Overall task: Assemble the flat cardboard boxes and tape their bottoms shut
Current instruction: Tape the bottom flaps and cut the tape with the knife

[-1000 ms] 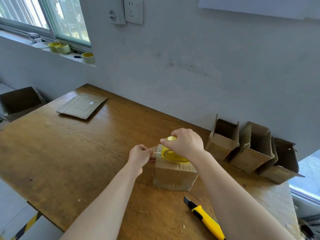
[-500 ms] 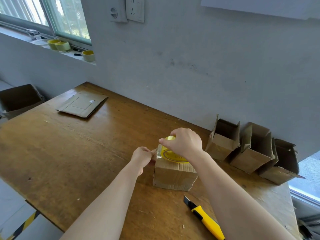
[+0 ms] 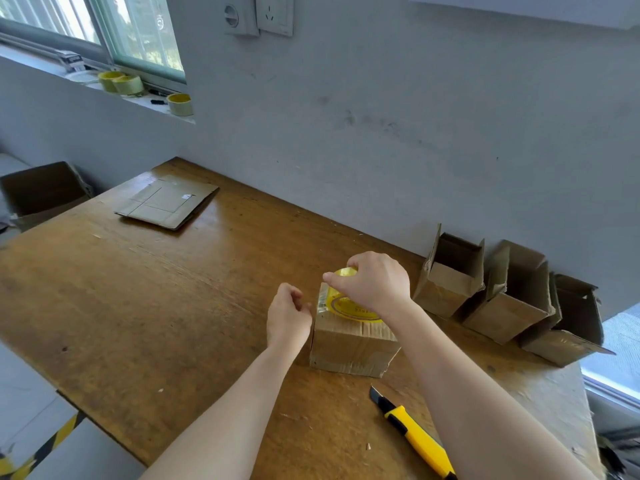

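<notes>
On the bench (image 3: 173,306), the tape roll (image 3: 343,303) is gripped atop the box (image 3: 349,344) by the right hand (image 3: 377,285), while the left hand (image 3: 287,315) is curled just beside the box's left face, its hold undeterminable.

Scuffed grey painted wall (image 3: 381,133) behind worn brown wooden tabletop (image 3: 138,306). Green-framed window (image 3: 145,36) upper left, daylight through it. Socket plate (image 3: 275,13) high on wall. Grey floor (image 3: 27,403), yellow-black stripe (image 3: 45,445) lower left.

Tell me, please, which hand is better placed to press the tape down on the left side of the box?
Probably the left. The left hand is beside the left edge of the box, while the right hand grips the tape roll on top.
</notes>
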Demonstrator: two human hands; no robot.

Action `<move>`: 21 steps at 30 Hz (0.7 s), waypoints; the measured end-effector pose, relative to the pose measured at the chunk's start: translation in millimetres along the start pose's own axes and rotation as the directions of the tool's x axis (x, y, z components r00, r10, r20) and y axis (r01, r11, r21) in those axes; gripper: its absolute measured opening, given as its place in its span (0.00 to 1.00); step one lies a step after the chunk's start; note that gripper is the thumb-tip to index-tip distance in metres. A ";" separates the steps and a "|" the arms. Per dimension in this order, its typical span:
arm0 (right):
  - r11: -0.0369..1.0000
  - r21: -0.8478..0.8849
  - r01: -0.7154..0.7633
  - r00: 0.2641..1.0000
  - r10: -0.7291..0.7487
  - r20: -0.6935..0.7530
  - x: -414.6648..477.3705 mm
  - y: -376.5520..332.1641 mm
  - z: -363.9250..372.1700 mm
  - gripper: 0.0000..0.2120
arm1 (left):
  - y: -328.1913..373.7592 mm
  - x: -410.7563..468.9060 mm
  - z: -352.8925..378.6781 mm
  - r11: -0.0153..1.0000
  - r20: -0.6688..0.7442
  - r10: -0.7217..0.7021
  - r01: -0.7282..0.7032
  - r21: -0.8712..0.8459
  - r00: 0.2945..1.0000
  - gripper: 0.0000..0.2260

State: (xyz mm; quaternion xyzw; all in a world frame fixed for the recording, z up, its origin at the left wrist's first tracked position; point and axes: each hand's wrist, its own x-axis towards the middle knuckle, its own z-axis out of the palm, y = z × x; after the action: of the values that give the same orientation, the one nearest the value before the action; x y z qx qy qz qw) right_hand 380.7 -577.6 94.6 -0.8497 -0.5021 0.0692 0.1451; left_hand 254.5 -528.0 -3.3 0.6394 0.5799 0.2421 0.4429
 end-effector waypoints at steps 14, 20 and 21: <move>1.000 0.013 0.002 1.000 -0.002 0.014 2.0 2.3 -0.9 0.28 | -7.1 -13.7 7.9 0.958 -0.033 0.283 -0.285 -0.046 0.958 0.09; 1.000 0.027 -0.008 1.000 0.008 -0.003 2.7 9.1 -0.3 0.27 | -2.9 -9.4 11.1 0.971 0.145 0.235 -0.238 0.005 0.961 0.18; 1.000 0.027 -0.008 1.000 0.008 -0.007 2.9 9.3 0.2 0.27 | -1.3 -9.2 10.1 0.983 0.181 0.182 -0.172 -0.072 0.966 0.19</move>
State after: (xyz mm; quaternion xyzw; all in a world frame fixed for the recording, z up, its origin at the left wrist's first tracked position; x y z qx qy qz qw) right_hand 389.8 -579.2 91.6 -0.8499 -0.4974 0.0733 0.1580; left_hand 260.2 -539.7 -7.5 0.6960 0.4694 0.2354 0.4896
